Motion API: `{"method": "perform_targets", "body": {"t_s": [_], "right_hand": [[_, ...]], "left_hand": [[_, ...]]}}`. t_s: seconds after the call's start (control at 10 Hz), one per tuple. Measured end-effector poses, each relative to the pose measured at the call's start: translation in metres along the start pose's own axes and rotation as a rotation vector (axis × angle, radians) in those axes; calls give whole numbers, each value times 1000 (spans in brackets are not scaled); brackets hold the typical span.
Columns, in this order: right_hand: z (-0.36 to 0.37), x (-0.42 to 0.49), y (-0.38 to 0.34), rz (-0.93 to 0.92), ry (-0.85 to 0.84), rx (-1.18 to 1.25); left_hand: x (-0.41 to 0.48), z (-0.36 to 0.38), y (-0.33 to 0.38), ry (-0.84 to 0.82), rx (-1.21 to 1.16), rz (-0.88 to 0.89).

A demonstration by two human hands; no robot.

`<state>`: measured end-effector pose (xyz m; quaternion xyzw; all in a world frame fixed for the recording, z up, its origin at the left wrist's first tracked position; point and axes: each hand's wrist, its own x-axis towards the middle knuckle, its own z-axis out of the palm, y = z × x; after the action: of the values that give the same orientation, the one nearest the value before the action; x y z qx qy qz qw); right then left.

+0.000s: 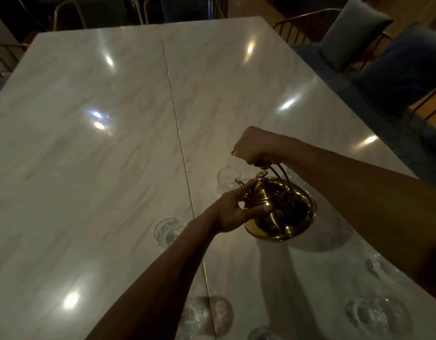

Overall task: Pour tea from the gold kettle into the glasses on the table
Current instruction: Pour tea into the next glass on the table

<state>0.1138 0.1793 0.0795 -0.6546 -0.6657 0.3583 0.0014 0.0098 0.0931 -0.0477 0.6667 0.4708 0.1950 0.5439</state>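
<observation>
Right hand (255,148): I'm gripping the gold kettle (282,212) handle, fist closed.
Left hand (236,209): I'm steadying its lid, fingers spread.

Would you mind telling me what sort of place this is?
Probably a home dining room: a long marble-look table, metal-framed chairs with blue cushions around it, and clear glasses set out beside a gold kettle.
</observation>
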Motion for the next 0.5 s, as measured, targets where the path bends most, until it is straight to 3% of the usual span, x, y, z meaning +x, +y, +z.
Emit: {"method": "perform_targets", "body": {"t_s": [0.2, 0.5], "right_hand": [[0, 4, -2, -12, -71, -90], [2, 13, -5, 28, -96, -36]], "left_hand": [[0, -3, -1, 12, -19, 19], [0, -4, 2, 16, -27, 13]]}}
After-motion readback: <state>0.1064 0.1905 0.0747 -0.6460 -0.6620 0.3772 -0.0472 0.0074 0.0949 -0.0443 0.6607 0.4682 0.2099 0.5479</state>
